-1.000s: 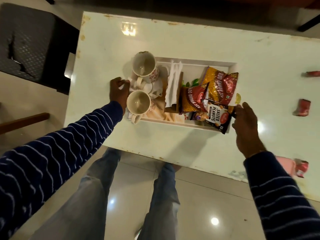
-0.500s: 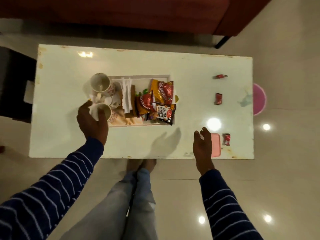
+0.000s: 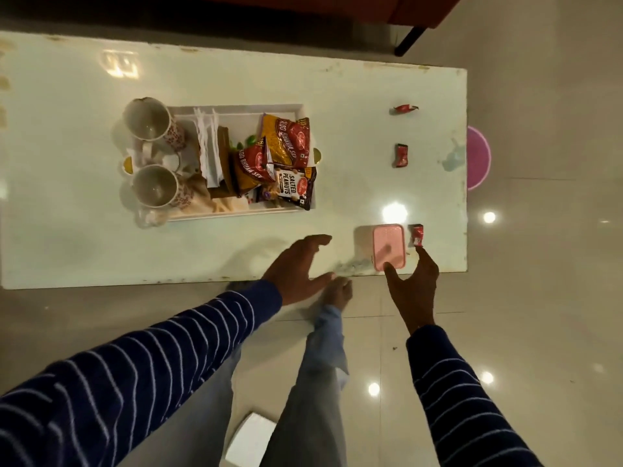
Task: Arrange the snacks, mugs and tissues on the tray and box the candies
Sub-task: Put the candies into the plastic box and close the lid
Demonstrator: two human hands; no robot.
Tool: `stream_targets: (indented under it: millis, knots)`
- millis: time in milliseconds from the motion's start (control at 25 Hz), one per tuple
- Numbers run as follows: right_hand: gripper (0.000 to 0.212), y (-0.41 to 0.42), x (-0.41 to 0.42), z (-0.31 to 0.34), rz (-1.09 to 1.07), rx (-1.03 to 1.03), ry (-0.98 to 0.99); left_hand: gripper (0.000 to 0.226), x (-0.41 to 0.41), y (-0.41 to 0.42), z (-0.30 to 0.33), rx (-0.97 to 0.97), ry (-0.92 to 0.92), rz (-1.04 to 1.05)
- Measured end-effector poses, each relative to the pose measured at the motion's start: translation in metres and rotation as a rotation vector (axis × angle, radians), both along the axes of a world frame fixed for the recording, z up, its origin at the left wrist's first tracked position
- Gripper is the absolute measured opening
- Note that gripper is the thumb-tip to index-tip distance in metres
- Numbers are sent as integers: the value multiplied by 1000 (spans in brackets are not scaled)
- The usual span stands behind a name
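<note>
Glossy pale rectangular tabletop, seen from above. The white rectangular tray lies left of centre, between the far and near edges. Two white patterned ceramic mugs stand at its left end, one behind the other. Right of them lie white folded tissues, then three red-and-yellow foil snack packets filling the right end. The pink rectangular lidded plastic box sits at the near edge, toward the right corner. One small red wrapped candy lies just right of it. Two further candies lie near the right edge, one behind the other, well apart from the tray.
</note>
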State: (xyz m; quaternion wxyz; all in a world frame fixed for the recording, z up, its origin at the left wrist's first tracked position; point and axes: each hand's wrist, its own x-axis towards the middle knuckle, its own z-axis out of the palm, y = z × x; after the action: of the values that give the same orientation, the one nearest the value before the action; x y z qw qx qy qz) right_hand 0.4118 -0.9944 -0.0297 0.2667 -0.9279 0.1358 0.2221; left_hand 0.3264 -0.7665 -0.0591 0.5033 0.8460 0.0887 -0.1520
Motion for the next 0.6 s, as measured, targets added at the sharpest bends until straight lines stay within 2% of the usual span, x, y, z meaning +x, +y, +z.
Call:
stream_targets:
  millis: [200, 360, 480, 600]
  knots:
    - [96, 4, 7, -40, 224, -112, -46, 99, 18, -41, -34, 41, 177, -134]
    - [96, -2, 22, -69, 332, -186, -39, 121, 49, -70, -56, 61, 247, -52]
    - [88, -13, 38, -76, 405, -101, -67, 131, 75, -87, -59, 61, 259, 58]
    - [90, -26, 61, -72, 384, 146, -24, 133, 101, -104, -56, 78, 207, 105]
